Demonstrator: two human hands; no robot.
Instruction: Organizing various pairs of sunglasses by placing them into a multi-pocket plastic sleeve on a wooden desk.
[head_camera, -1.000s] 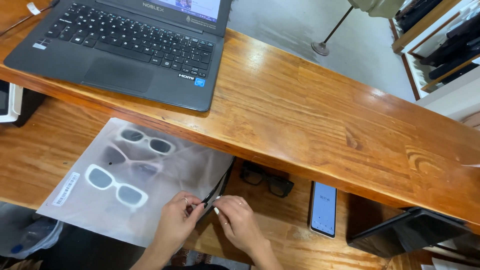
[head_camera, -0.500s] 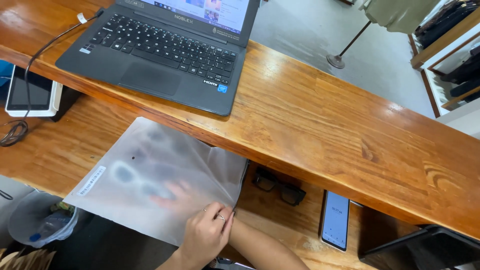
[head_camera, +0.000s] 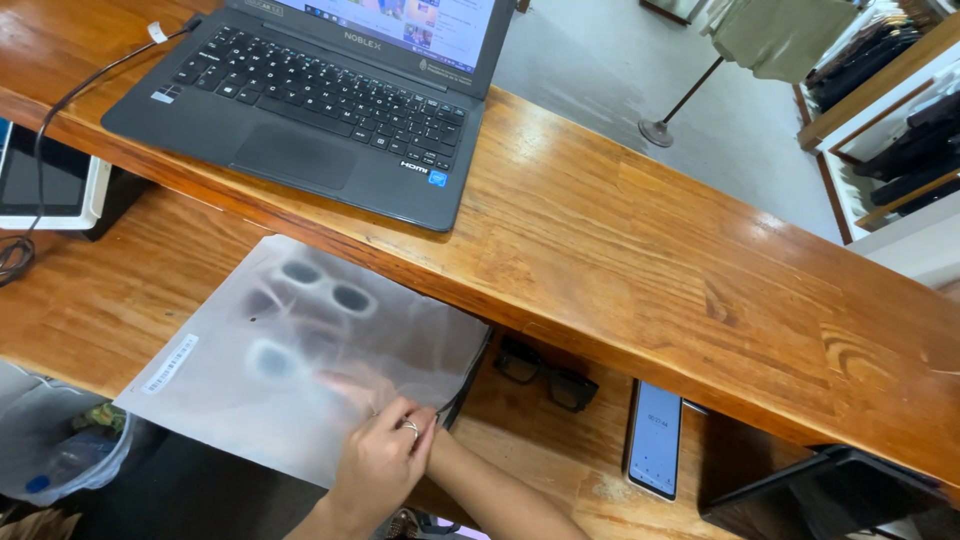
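Wooden tabletop (head_camera: 640, 250), two levels: upper plank w/ dark laptop (head_camera: 310, 110) open on it, lower shelf under front edge. Frosted plastic pouch (head_camera: 300, 350) flat on lower level, just below laptop, approx. same footprint; blurred shapes of sunglasses showing thru the film, white label strip at pouch's left edge. Trash bin w/ clear liner (head_camera: 55, 450) on floor, down-left of pouch. White-framed tablet (head_camera: 45, 180) left of pouch, beside laptop's left end, cable running up from it. Smartphone (head_camera: 655, 440) right of pouch, screen up, half tucked under upper plank. Black sunglasses (head_camera: 545, 372) between pouch and phone, just beside pouch's right edge, not touching it as far as visible.

Left hand (head_camera: 385, 460) at pouch's lower right corner, ring on one finger, fingertips pinched narrow on the pouch edge at its dark zipper strip. Right hand (head_camera: 352, 388) slid inside pouch, seen only as pinkish blur thru the film, forearm coming out under left hand; grip inside not readable, so can't tell if closed or spread.

Clothes racks and stand base on grey floor, far beyond pouch, past tabletop.
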